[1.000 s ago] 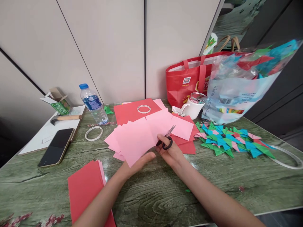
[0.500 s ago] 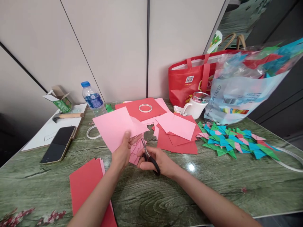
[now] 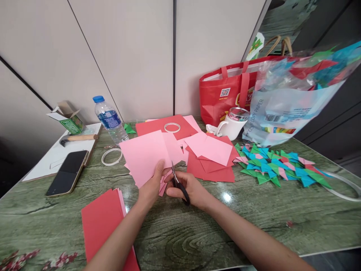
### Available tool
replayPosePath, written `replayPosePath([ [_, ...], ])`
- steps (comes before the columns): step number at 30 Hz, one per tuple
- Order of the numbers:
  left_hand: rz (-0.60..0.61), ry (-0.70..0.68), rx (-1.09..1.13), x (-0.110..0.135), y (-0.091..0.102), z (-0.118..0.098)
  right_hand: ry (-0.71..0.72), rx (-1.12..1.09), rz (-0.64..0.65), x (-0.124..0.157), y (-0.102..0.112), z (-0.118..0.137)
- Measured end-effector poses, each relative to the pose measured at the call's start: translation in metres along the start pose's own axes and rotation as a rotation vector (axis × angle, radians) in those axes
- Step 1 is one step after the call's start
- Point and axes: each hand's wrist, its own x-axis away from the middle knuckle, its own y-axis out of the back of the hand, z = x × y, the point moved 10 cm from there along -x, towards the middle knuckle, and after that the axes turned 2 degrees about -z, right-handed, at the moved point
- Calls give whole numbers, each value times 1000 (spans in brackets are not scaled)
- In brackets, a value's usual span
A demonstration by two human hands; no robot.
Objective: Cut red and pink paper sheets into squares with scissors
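Observation:
My left hand (image 3: 150, 190) pinches the lower edge of a pink paper sheet (image 3: 145, 156) and holds it up over the green wood-grain table (image 3: 254, 214). My right hand (image 3: 188, 190) grips small black-handled scissors (image 3: 178, 183), whose blades point up at the sheet's lower right edge. More small pink pieces hang under the sheet between my two hands. Just beyond lie loose pink and red sheets (image 3: 210, 158).
A red paper stack (image 3: 103, 224) lies near left. A phone (image 3: 67, 173), tape rings (image 3: 111, 156), a water bottle (image 3: 108, 120) and a small box (image 3: 67, 118) sit left. A white mug (image 3: 232, 126), red bag (image 3: 225, 96), plastic bag (image 3: 284, 101) and folded paper triangles (image 3: 276, 167) are right.
My left hand lifted the pink sheet off the spread pile and brought it closer. My right hand swung the scissors left and down until the blades met the sheet's edge.

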Motion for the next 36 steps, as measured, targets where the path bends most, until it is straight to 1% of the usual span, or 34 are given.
replayPosePath([
  [3,-39,42,-56,2,3,6,-1,-13,-7,0,0,0],
  [5,-25,67,-53,3,0,10,-1,-19,-9,0,0,0],
  [11,53,74,38,4,-9,12,-9,-21,-5,1,-1,3],
  [15,61,97,29,5,-10,12,-7,-19,-3,1,-1,4],
  [19,81,84,35,6,-13,8,-11,-21,-10,0,0,2],
  [25,33,94,2,8,-10,4,-6,-5,-16,0,2,0],
  [31,30,83,1,9,-9,4,-5,-5,-25,0,3,0],
  [36,-3,69,-27,9,-5,3,-5,-13,-9,1,1,0],
])
